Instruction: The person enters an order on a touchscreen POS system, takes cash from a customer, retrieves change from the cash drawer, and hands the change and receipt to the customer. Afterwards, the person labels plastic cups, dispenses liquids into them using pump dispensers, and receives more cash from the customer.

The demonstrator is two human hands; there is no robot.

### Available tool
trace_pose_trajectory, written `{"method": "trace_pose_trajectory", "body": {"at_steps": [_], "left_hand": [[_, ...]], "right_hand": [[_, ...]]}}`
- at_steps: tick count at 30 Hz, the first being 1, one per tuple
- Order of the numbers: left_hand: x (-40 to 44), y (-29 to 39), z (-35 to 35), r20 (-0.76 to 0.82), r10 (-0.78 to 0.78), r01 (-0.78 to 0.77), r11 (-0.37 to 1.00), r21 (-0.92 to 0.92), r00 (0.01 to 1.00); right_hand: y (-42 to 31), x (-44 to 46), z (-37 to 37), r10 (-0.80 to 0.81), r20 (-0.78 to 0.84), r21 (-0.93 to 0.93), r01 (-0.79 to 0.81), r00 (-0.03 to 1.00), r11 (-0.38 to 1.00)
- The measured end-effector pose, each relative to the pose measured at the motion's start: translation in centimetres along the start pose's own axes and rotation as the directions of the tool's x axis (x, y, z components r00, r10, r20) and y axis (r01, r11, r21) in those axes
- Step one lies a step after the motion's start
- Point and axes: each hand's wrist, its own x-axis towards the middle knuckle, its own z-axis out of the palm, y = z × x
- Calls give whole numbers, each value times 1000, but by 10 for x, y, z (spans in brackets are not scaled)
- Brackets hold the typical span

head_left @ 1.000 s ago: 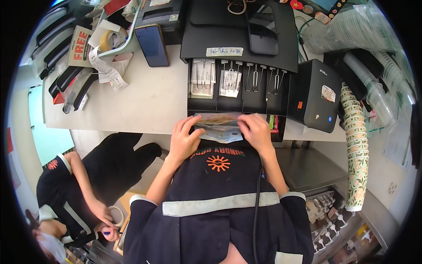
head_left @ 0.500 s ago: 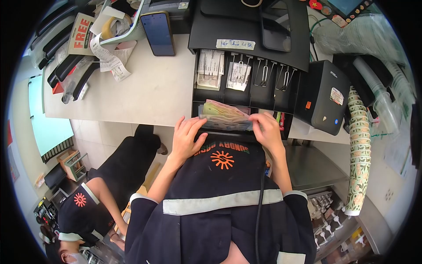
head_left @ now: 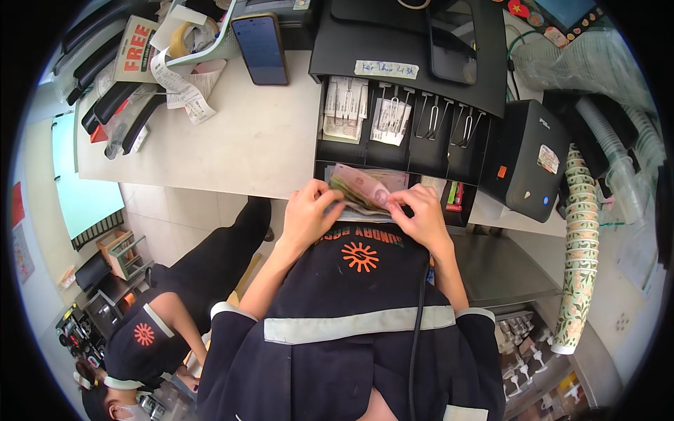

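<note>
A bundle of banknotes (head_left: 364, 186), pinkish with greenish and blue edges, is held over the front of the cash drawer (head_left: 393, 158). My left hand (head_left: 309, 214) has its fingers closed on the left end of the bundle, where the notes are bent and a little blurred. At the right end, my right hand (head_left: 423, 219) pinches the pink notes between thumb and fingers. Behind the bundle, paper slips (head_left: 345, 105) lie under wire clips in the drawer's left compartments. Red and green items (head_left: 455, 196) show beside my right hand.
A phone (head_left: 262, 50) leans upright at the counter's back. Left of it are a tape roll and receipts (head_left: 188, 98). A black box-shaped device (head_left: 525, 163) and a long stack of patterned cups (head_left: 580, 259) stand right. Another person (head_left: 158, 316) bends at lower left.
My hands have drawn the banknotes slightly closer to my body, and the fingers have closed in on both ends. The pink notes now fan upward. The whole view has shifted slightly.
</note>
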Motion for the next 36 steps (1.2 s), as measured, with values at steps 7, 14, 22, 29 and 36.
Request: {"method": "trace_pose_trajectory", "body": {"at_steps": [7, 14, 22, 29, 36], "left_hand": [[-9, -10, 0, -46, 216, -209, 969, 131, 975], [-2, -2, -5, 106, 66, -68, 998, 9, 992], [6, 8, -14, -89, 278, -282, 959, -32, 956], [19, 9, -8, 5, 363, -359, 922, -143, 932], [30, 24, 27, 217, 177, -223, 951, 213, 960]], "right_hand": [[-6, 1, 1, -22, -17, -81, 21, 1000, 996], [3, 6, 7, -71, -184, -253, 22, 980, 967], [1, 4, 1, -294, -57, -293, 265, 954, 919], [7, -3, 7, -414, -59, -242, 389, 908, 889], [-3, -16, 7, -374, -42, -253, 352, 926, 901]]}}
